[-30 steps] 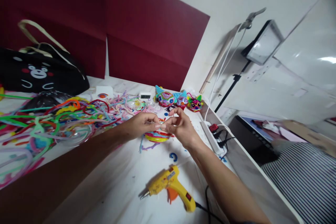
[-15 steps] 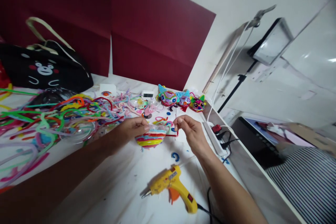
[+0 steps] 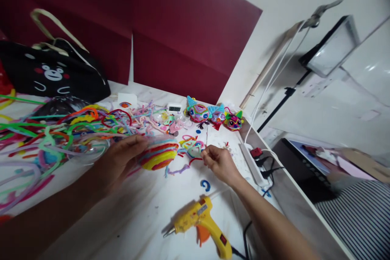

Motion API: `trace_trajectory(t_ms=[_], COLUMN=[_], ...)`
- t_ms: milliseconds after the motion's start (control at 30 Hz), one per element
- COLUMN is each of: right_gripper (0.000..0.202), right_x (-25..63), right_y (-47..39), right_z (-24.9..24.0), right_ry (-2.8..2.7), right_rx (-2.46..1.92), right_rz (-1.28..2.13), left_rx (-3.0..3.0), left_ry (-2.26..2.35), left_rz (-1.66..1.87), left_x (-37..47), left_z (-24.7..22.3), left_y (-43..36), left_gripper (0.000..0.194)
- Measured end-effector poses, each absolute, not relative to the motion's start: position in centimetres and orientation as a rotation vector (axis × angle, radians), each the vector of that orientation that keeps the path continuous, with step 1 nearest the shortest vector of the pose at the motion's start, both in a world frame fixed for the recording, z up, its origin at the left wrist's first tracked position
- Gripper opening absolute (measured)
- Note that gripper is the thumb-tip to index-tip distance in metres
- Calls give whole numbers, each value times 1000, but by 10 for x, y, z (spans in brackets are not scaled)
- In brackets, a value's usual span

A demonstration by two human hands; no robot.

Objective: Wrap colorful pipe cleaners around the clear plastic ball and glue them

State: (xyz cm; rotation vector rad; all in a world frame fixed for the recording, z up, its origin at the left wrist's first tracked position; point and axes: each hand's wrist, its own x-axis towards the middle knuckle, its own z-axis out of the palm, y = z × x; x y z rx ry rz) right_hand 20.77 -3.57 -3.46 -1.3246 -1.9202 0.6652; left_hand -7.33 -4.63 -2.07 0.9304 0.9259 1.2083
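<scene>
My left hand point(image 3: 126, 154) is closed on the edge of a rounded piece point(image 3: 160, 156) covered in red, yellow, orange and blue fuzzy stripes. My right hand point(image 3: 221, 164) is pinched shut, with a thin red pipe cleaner point(image 3: 195, 160) running to its fingertips. Just beyond the hands, a loose cluster of bent pipe cleaners point(image 3: 190, 144) lies on the white table. A lilac pipe cleaner piece point(image 3: 179, 170) rests below the striped piece. Closer to me is a yellow hot glue gun point(image 3: 198, 219) on its side, nozzle pointing left. A blue curled piece point(image 3: 205, 185) sits above it.
Tangled pipe cleaners point(image 3: 73, 126) cover the left side, before a black bag point(image 3: 55, 71). Several finished colourful animal heads point(image 3: 198, 111) stand at the back near a small digital clock point(image 3: 174, 108). A power strip point(image 3: 255, 166) with cables runs along the right edge.
My left hand has moved left and tilted the striped piece, showing more of its stripes. My right hand has come slightly lower and nearer. The view has shifted slightly.
</scene>
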Motion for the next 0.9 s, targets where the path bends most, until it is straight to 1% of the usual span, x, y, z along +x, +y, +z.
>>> trace_trajectory(t_ms=[100, 233, 333, 367, 400, 433, 533, 700, 900], right_gripper=[18, 15, 11, 16, 25, 28, 30, 31, 32], right_x=[211, 207, 199, 196, 193, 190, 181, 169, 169], right_y=[-17, 15, 47, 59, 70, 82, 112, 140, 149], right_z=[-37, -37, -40, -43, -45, -48, -57, -66, -70], right_ry=[-1996, -2139, -2259, -2293, -2324, -2347, -2418, -2553, -2635], right_rx=[-1397, -1460, -1525, -1555, -1589, -1627, -1733, -1840, -1843], right_rz=[532, 373, 261, 220, 182, 142, 38, -73, -151], left_rx=[955, 876, 841, 836, 832, 832, 876, 903, 916], left_ry=[946, 891, 883, 890, 897, 894, 851, 794, 784], left_rz=[1168, 1124, 1078, 1054, 1039, 1015, 972, 954, 978], left_x=[-74, -71, -68, -68, -68, -68, -69, -70, -70], left_z=[-36, -56, -66, -69, -72, -75, -82, -81, -71], left_y=[-53, -59, -63, -64, -65, -66, -67, -67, -69], left_gripper=[24, 28, 38, 40, 41, 41, 42, 46, 48])
